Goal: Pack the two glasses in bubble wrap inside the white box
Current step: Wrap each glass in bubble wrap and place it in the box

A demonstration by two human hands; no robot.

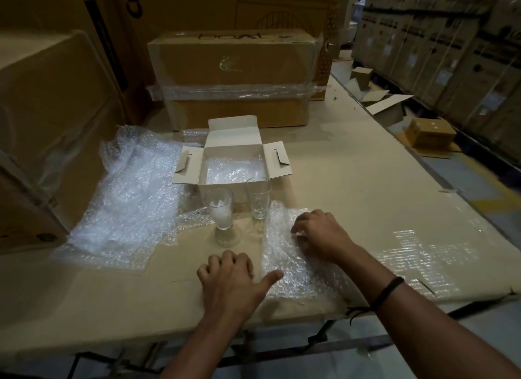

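Head view: both your hands are low on the cardboard-topped table [366, 186].
Left hand [234, 280]: fingers curled, holding nothing; thumb on the bubble wrap sheet [293, 268].
Right hand [318, 234]: fingers curled onto that sheet; pinching or pressing, cannot tell.
Nearer glass [222, 218], farther glass [258, 198]: upright, just before the white box [234, 141].
White box: open, wrap inside.
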